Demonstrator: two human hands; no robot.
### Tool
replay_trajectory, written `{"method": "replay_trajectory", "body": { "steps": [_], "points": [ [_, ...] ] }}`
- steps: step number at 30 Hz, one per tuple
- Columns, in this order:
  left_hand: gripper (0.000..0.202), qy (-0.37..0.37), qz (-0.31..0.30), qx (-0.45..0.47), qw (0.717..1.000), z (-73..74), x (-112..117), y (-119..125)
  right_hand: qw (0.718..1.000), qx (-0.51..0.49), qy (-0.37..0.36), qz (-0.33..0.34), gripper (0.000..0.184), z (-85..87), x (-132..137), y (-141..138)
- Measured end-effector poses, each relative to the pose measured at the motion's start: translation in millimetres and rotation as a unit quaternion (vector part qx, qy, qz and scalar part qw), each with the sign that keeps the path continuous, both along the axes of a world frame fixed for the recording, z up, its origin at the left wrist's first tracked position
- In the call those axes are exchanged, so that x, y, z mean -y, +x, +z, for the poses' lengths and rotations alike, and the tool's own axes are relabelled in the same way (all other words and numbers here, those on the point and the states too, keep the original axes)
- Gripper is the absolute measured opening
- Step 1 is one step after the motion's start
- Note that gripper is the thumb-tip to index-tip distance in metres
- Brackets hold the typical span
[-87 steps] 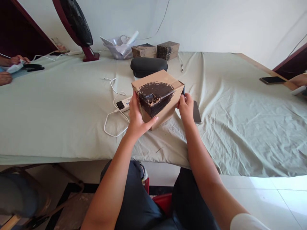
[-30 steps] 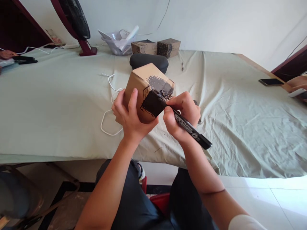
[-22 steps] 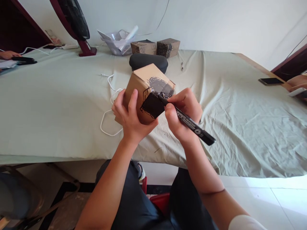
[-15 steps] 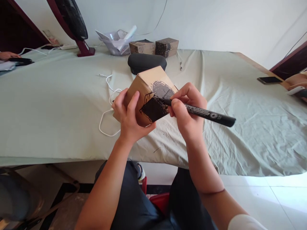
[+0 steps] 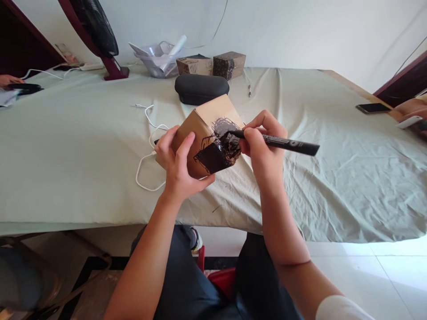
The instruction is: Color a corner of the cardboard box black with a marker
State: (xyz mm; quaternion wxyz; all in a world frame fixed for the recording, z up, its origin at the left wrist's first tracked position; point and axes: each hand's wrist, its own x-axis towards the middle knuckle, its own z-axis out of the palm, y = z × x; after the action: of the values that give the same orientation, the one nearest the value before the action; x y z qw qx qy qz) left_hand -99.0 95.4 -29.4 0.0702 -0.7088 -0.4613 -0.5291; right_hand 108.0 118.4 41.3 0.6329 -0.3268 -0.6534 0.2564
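Observation:
A brown cardboard box (image 5: 190, 149), tilted above the cloth, is gripped by my left hand (image 5: 178, 166), with fingers over its left side and the thumb under its lower edge. Black ink covers patches on two of its faces around one corner, with loose scribbled strokes at their borders. My right hand (image 5: 267, 149) is closed around a black marker pen (image 5: 287, 143). The pen's tip rests on or just at the inked part of the box's upper right face, and its other end points right. A white cable (image 5: 147, 186) lies behind my left hand.
A black case (image 5: 202, 89) lies beyond the box. Behind it stand two scribbled cardboard boxes (image 5: 230, 66), a clear plastic basket (image 5: 155, 62) and a dark red fan (image 5: 111, 66). A phone (image 5: 372, 108) lies at the right. Other people's hands (image 5: 11, 81) show at both table edges.
The marker's tip has shifted slightly up and right on the inked face, and its back end has swung up. More dark ink shows near the corner. My left hand still holds the box.

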Motion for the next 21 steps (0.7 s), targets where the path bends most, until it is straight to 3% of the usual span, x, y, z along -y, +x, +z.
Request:
{"method": "replay_trajectory", "body": {
  "steps": [4, 8, 14, 21],
  "points": [
    [0.108, -0.031, 0.004, 0.007, 0.999, -1.3, 0, 0, 1.0, 0.007, -0.014, 0.001, 0.017, -5.1, -11, 13],
    [0.113, 0.008, -0.004, -0.014, 1.0, 0.1, -1, 0, 0.998, -0.022, -0.056, 0.009, 0.024, -3.6, -14, 17],
    [0.119, 0.022, 0.035, -0.013, 0.999, 2.4, 0, 1, 0.99, -0.061, -0.125, 0.021, 0.034, 4.5, -7, 15],
    [0.122, 0.04, 0.007, 0.012, 0.999, 3.6, -2, 4, 0.997, -0.056, -0.059, 0.013, 0.03, -7.1, -15, 14]
  ]
}}
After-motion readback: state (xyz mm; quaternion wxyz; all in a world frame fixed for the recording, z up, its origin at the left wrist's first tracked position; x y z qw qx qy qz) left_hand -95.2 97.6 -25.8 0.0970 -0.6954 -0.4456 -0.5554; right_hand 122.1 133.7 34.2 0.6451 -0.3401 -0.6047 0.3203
